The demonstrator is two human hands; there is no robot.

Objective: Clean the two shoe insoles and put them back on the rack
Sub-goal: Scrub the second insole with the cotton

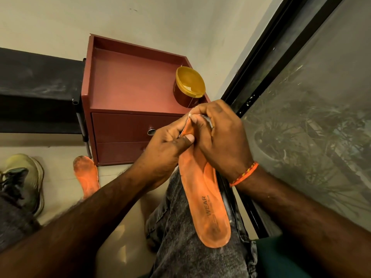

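An orange insole (206,201) printed "WEAR" lies along my right thigh, heel end toward me and dark with dirt. My left hand (166,151) pinches its toe end, thumb on top. My right hand (218,133) is curled over the same end, fingers folded around a small whitish-grey piece that is mostly hidden. A second orange insole (86,175), dusty at the toe, lies on the floor by the cabinet. The black rack (38,91) stands at the left.
A dark red two-drawer cabinet (128,121) stands ahead with a yellow-lidded round tub (189,87) on its top. A worn shoe (26,177) sits on the floor at the left. A dark-framed glass window (301,97) runs along the right.
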